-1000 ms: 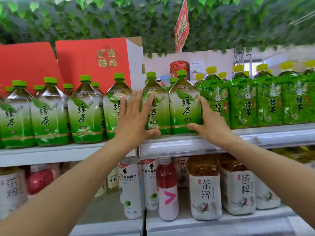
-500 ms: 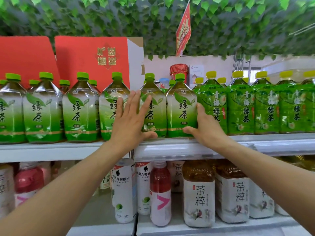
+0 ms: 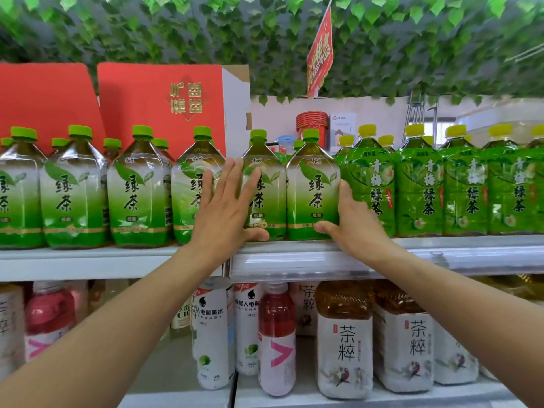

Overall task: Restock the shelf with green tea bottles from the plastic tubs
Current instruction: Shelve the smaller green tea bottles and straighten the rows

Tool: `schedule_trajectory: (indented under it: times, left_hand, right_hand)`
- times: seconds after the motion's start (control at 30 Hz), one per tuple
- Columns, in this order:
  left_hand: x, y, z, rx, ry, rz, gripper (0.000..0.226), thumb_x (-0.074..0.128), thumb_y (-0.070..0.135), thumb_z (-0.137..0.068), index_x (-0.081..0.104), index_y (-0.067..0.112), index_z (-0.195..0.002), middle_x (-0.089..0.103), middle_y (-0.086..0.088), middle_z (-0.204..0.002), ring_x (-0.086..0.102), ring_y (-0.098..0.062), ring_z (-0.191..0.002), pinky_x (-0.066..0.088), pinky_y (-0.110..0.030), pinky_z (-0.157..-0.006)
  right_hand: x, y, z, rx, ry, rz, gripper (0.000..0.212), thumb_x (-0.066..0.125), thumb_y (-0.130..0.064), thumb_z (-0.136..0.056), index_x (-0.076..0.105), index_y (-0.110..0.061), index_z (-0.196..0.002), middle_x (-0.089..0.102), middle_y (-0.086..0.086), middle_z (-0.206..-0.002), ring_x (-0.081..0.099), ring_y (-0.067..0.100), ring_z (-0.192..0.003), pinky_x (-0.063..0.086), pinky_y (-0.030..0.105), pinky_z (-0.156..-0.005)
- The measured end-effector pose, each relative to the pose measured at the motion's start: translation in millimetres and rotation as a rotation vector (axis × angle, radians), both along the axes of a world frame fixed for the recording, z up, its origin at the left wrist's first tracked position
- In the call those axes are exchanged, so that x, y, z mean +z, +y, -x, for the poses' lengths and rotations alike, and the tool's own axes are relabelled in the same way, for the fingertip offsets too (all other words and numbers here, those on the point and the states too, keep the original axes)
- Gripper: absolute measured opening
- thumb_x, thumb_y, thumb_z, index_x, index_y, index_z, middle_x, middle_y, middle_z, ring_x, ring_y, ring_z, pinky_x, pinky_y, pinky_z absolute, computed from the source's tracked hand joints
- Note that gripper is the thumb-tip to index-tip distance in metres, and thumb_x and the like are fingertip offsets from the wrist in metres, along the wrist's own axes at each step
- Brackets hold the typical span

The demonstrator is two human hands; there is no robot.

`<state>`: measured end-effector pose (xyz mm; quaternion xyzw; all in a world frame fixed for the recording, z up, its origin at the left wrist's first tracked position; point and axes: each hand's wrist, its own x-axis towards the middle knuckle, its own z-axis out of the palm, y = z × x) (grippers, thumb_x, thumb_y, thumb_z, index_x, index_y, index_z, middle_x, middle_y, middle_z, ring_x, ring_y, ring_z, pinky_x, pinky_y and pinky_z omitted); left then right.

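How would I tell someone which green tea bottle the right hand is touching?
On the upper shelf, a row of green-capped bottles runs rightward from in front of the red gift box. The green tea bottle is the last of that row, with the right hand on its right side. It alone stands next to the yellow-capped bottles with solid green labels.

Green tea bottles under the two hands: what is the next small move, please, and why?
Probably one short push back, then let go. The left hand lies flat on the left green tea bottle, the right hand presses the side of the right green tea bottle; both already stand upright, close to the front edge of the shelf.
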<state>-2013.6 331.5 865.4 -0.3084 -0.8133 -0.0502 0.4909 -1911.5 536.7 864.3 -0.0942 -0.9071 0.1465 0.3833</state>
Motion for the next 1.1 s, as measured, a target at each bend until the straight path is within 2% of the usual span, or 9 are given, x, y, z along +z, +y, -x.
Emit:
schedule_trajectory:
  times: [0.17, 0.27, 0.4, 0.5, 0.6, 0.7, 0.77, 0.87, 1.1]
  left_hand:
    - [1.4, 3.0, -2.0, 0.037, -0.04, 0.006, 0.119, 0.066, 0.07, -0.075, -0.005, 0.023, -0.159, -0.012, -0.013, -0.166, -0.019, -0.028, -0.151, -0.012, -0.052, -0.122]
    - [4.7, -1.7, -5.3, 0.004, -0.058, 0.033, 0.115, 0.069, 0.063, -0.078, -0.003, 0.024, -0.159, -0.012, -0.011, -0.166, -0.019, -0.026, -0.152, -0.013, -0.047, -0.122]
    - [1.7, -46.4, -1.6, -0.048, -0.005, -0.094, 0.104, 0.075, 0.046, -0.081, 0.011, 0.024, -0.159, -0.002, -0.007, -0.167, -0.011, -0.024, -0.153, -0.006, -0.044, -0.122]
    - [-3.5, -79.0, 3.0, 0.065, -0.032, -0.099, 0.109, 0.074, 0.056, -0.077, 0.008, 0.026, -0.159, -0.003, -0.007, -0.167, -0.01, -0.025, -0.153, -0.004, -0.046, -0.123]
    - [3.3, -87.6, 4.2, 0.105, -0.065, 0.013, 0.117, 0.071, 0.065, -0.073, -0.001, 0.032, -0.158, -0.012, -0.007, -0.166, -0.013, -0.026, -0.152, -0.007, -0.045, -0.123]
    - [11.1, -86.0, 6.1, 0.168, -0.023, 0.087, 0.119, 0.064, 0.072, -0.074, -0.011, 0.033, -0.156, -0.02, -0.008, -0.165, -0.015, -0.027, -0.152, -0.014, -0.042, -0.121]
    - [13.6, -85.2, 7.5, 0.206, 0.019, 0.106, 0.116, 0.061, 0.073, -0.076, -0.01, 0.029, -0.158, -0.017, -0.012, -0.165, -0.01, -0.03, -0.153, -0.016, -0.043, -0.12]
    - [13.8, -86.1, 10.2, 0.241, 0.069, 0.139, 0.115, 0.059, 0.073, -0.078, -0.006, 0.024, -0.159, -0.01, -0.018, -0.165, -0.002, -0.034, -0.153, -0.017, -0.044, -0.119]
    - [14.3, -86.9, 20.6, 0.242, 0.105, 0.174, 0.118, 0.058, 0.077, -0.077, -0.005, 0.018, -0.159, -0.004, -0.024, -0.164, 0.002, -0.038, -0.153, -0.012, -0.048, -0.121]
  right_hand:
    - [1.9, -2.0, 2.3, -0.02, -0.026, -0.012, 0.095, 0.068, -0.036, -0.09, 0.002, -0.008, -0.153, 0.064, 0.019, -0.118, 0.062, 0.039, -0.104, 0.048, 0.043, -0.084]
    - [0.3, 0.7, 0.8, -0.025, -0.084, -0.033, 0.098, 0.065, -0.037, -0.092, -0.003, -0.007, -0.154, 0.061, 0.019, -0.124, 0.061, 0.038, -0.108, 0.049, 0.045, -0.088]
    - [-2.6, -2.1, -8.5, -0.01, 0.087, -0.241, 0.084, 0.066, -0.038, -0.09, 0.017, -0.012, -0.152, 0.04, 0.015, -0.14, 0.039, 0.03, -0.131, 0.042, 0.042, -0.102]
    - [0.1, -19.1, -6.0, 0.068, 0.199, -0.44, 0.08, 0.069, -0.041, -0.087, 0.026, -0.02, -0.151, 0.029, 0.012, -0.149, 0.026, 0.03, -0.139, 0.036, 0.042, -0.108]
    - [8.0, -39.3, 12.6, 0.072, 0.173, -0.687, 0.09, 0.074, -0.046, -0.08, 0.027, -0.023, -0.153, 0.023, 0.017, -0.157, 0.016, 0.036, -0.147, 0.017, 0.049, -0.118]
    - [15.3, -50.3, 30.7, -0.038, 0.064, -0.837, 0.1, 0.064, -0.058, -0.083, 0.004, -0.028, -0.157, -0.002, 0.017, -0.163, -0.003, 0.035, -0.15, -0.008, 0.046, -0.117]
    - [15.9, -52.9, 36.4, -0.079, 0.049, -0.844, 0.103, 0.064, -0.058, -0.083, 0.0, -0.025, -0.157, -0.009, 0.018, -0.162, -0.004, 0.034, -0.15, -0.011, 0.042, -0.116]
    - [14.4, -59.0, 36.6, -0.101, 0.031, -0.809, 0.105, 0.072, -0.053, -0.078, 0.011, -0.02, -0.157, -0.004, 0.019, -0.162, 0.003, 0.034, -0.15, -0.007, 0.039, -0.116]
    - [14.3, -73.6, 37.0, -0.142, -0.016, -0.751, 0.105, 0.073, -0.046, -0.079, 0.009, -0.018, -0.157, -0.009, 0.019, -0.162, 0.0, 0.034, -0.151, -0.009, 0.035, -0.112]
